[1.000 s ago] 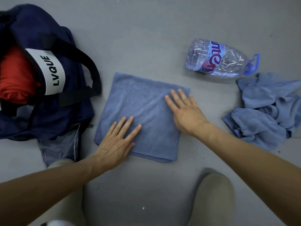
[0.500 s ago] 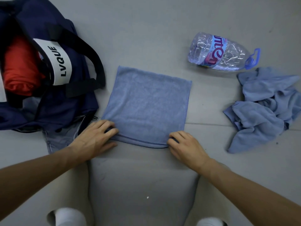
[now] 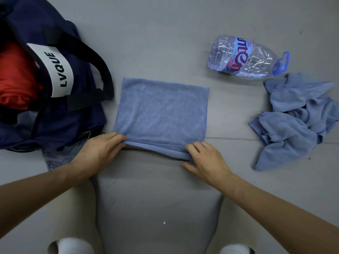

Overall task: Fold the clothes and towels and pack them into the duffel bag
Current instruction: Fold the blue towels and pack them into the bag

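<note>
Vs 0.5 s ago: near edge of blue towel [image 3: 161,110] now bunched and raised a bit. L hand [image 3: 99,153] pinches near-left corner; R hand [image 3: 205,160] grips near-right corner, fingers curled over the hem. Rest of towel lies flat on floor [image 3: 165,33], just right of duffel bag [image 3: 77,110]. Bag label [image 3: 58,70] reads "LVQUE"; red garment [image 3: 14,76] inside. Bottle [image 3: 245,57] label only partly legible.

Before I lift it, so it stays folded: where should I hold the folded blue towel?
By its two near corners, from the person's side, where the left hand and right hand pinch the folded towel. The layers stack along that near edge, so one pinch should catch them all.
</note>
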Motion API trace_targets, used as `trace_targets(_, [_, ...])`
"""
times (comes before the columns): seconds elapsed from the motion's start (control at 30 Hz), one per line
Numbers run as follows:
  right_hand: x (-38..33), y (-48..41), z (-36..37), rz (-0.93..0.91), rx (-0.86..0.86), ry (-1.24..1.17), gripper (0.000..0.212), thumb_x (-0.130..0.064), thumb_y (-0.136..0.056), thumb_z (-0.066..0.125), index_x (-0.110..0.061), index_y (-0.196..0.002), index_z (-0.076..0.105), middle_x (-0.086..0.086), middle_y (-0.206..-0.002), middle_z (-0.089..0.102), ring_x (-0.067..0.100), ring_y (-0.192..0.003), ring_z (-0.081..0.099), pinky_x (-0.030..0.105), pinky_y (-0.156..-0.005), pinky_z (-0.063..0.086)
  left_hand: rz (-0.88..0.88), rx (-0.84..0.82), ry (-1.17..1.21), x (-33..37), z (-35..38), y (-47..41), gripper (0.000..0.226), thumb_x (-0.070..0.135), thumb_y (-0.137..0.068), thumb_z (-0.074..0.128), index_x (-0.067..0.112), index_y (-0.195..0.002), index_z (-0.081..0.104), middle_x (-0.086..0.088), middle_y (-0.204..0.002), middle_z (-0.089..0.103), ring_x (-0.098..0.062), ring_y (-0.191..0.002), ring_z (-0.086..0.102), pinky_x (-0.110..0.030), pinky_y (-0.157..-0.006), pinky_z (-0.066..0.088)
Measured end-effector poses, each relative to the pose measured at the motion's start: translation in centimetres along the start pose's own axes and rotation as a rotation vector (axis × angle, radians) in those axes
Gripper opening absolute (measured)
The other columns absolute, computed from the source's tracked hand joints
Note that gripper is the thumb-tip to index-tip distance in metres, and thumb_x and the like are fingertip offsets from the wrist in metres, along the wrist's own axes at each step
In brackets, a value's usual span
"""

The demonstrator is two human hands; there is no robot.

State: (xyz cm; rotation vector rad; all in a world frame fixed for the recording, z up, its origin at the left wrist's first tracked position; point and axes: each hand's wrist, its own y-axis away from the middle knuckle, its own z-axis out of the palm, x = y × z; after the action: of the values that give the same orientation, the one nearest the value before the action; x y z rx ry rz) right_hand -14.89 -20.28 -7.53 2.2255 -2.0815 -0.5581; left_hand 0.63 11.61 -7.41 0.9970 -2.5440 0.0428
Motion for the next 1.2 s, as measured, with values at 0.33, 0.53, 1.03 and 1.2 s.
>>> trace_targets(0.33, [0.9,1.9,-0.4,0.079,0.191,-0.097,0.017,-0.022,-0.083,0.044,-0.020,-0.089,0.060,-0.001,-0.071,0.062,0.026,-0.064,0.059,0.032,-0.054,0.043,-0.044,-0.017,0.056,0.3,-1.4,0.3,0.040,0.046,-0.098,0.040,0.020,-0.106,0.069,0.004,-0.097,0.070,-0.021,-0.084,0.069,-0.034,-0.067,0.056])
trace_targets(0.53, [2.4,2.5,-1.6,0.151,0.173,-0.286,0.026,-0.027,-0.087,0.046,-0.021,-0.102,0.066,-0.006,-0.095,0.070,0.017,-0.084,0.063,0.021,-0.075,0.040,-0.072,-0.025,0.149,0.4,-3.1,0.9,0.034,0.041,-0.099,0.042,0.023,-0.112,0.068,0.013,-0.102,0.065,-0.012,-0.090,0.066,-0.029,-0.074,0.052])
trace_targets(1.03, [9.7,-13.0,-7.9,0.406,0.204,-0.362,0.021,-0.028,-0.096,0.055,-0.026,-0.112,0.069,-0.001,-0.099,0.073,0.025,-0.095,0.066,0.035,-0.083,0.048,-0.386,0.216,0.087,-2.2,-4.5,-14.7,0.022,0.023,-0.100,0.053,0.020,-0.118,0.066,-0.005,-0.116,0.066,-0.028,-0.106,0.061,-0.041,-0.090,0.048])
trace_targets(1.2, [9.9,-13.3,-6.2,0.111,0.110,-0.054,0.049,-0.019,-0.089,0.058,-0.015,-0.138,0.054,0.014,-0.145,0.047,0.038,-0.129,0.047,0.044,-0.104,0.043,-0.192,0.238,-0.192,1.5,-2.9,-13.4,0.027,0.013,-0.093,0.059,0.014,-0.119,0.066,-0.012,-0.125,0.057,-0.039,-0.099,0.054,-0.048,-0.077,0.048])
